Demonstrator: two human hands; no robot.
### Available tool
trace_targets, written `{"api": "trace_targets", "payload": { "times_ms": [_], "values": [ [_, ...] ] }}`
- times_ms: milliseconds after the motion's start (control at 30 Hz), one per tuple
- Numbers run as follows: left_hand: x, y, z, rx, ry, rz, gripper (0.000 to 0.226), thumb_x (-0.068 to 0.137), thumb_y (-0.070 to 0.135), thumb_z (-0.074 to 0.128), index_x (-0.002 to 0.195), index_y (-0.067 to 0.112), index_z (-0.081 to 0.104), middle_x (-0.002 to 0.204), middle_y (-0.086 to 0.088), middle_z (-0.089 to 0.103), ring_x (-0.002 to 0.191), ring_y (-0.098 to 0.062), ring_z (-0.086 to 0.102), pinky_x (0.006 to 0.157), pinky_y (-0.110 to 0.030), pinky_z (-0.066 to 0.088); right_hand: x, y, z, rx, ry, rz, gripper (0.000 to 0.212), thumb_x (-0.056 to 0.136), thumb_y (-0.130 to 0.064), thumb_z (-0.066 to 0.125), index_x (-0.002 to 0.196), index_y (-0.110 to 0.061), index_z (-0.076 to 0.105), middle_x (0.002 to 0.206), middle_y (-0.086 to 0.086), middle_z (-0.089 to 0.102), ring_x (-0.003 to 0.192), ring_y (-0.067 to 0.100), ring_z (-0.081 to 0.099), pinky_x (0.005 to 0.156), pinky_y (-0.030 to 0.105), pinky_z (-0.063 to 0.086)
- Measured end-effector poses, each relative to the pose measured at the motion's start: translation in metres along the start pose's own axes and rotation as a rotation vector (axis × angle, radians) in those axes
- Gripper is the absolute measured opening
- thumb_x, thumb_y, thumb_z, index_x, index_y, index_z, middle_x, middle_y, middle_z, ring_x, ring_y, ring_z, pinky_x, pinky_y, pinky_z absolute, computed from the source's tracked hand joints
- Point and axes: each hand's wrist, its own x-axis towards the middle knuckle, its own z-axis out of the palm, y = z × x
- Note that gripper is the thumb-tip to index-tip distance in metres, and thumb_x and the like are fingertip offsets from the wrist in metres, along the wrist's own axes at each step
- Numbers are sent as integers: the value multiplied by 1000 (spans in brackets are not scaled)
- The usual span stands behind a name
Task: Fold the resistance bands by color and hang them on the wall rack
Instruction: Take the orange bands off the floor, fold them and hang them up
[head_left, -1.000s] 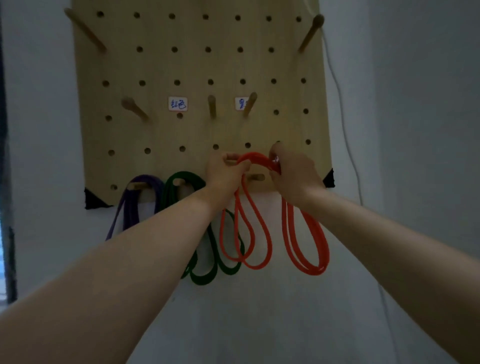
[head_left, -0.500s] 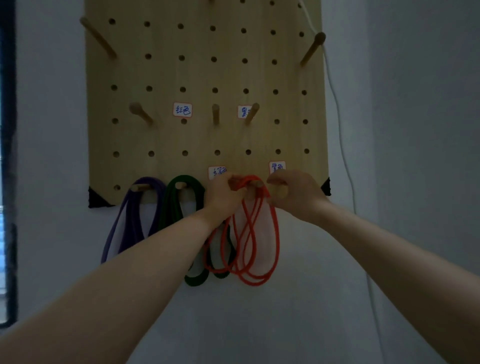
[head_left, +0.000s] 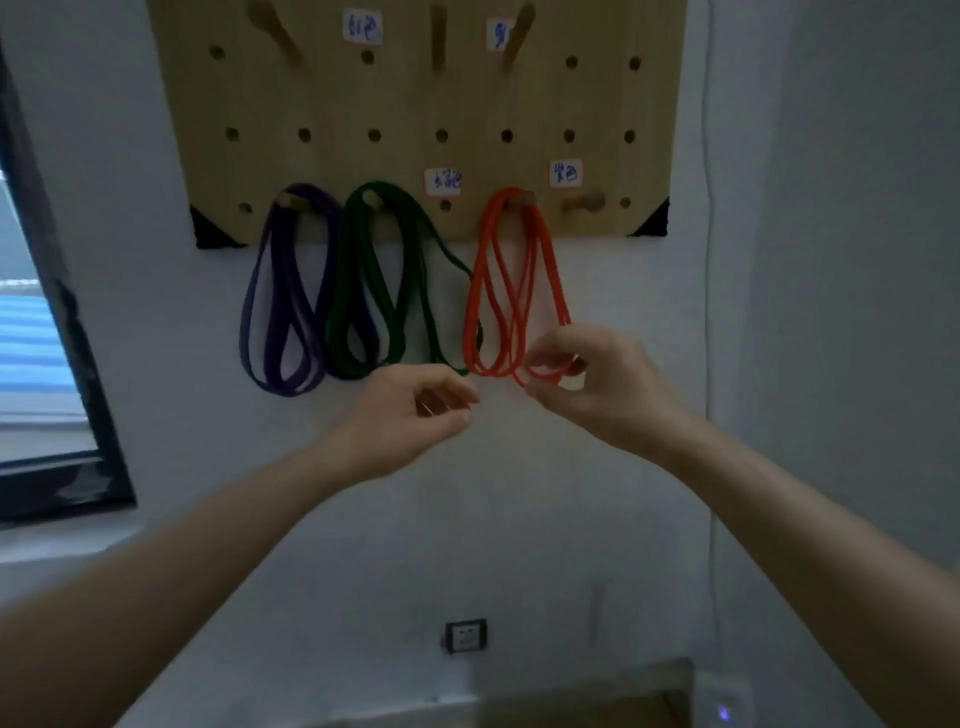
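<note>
Hands: left hand (head_left: 410, 415) hangs loosely curled and holds nothing, just below the green band (head_left: 374, 291); right hand (head_left: 597, 389) curls thumb and fingers round the lowest loops of the orange band (head_left: 498, 291).
Orange band: draped over a peg (head_left: 522, 197) on the bottom row of the pegboard (head_left: 405, 104), long axis vertical, loops falling to the right hand, the nearer one.
Neighbours: green and purple band (head_left: 280, 312) hang on pegs to the left; a bare peg (head_left: 584, 201) juts just right.
Materials: thin, matte, rubbery strands in slack teardrop loops; pale wood board, round holes, stubby dowels, paper labels.
Stage: all three colours look hung; only straightening seems left.
</note>
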Motion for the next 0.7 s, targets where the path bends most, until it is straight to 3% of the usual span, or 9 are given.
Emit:
{"api": "trace_targets", "payload": {
  "times_ms": [233,367,467,567,700],
  "values": [
    [-125,-64,81,-107,-215,-249,7,87,14,77,94,16,78,87,6,76,79,-13,70,73,-22,55,-123,21,88,110,-374,217,11,87,-19,75,97,-20,73,90,-12,69,84,3,63,75,17,51],
    [-207,-102,140,-196,-335,-461,10,88,9,75,92,18,75,84,-2,74,73,-6,65,69,-18,49,-204,36,150,93,-671,355,10,86,-16,74,96,-16,75,89,0,74,81,14,68,76,28,55],
    [-270,-130,185,-230,-456,-598,9,87,9,75,92,17,76,78,7,72,69,3,63,68,-14,47,-266,48,197,53,-926,419,14,83,-16,72,97,-17,76,92,0,75,87,16,69,80,30,55],
    [-323,-149,224,-253,-529,-715,13,87,7,74,89,19,75,70,11,67,61,5,59,68,-17,47,-322,54,237,35,-1099,488,19,83,-21,72,101,-17,76,98,2,76,94,18,69,80,27,53],
    [-384,-169,269,-232,-574,-839,11,88,14,72,89,25,73,82,6,70,69,5,63,74,-23,52,-391,55,280,62,-1282,599,23,87,-19,73,107,-8,74,101,7,73,96,20,67,72,21,43]
  ]
}}
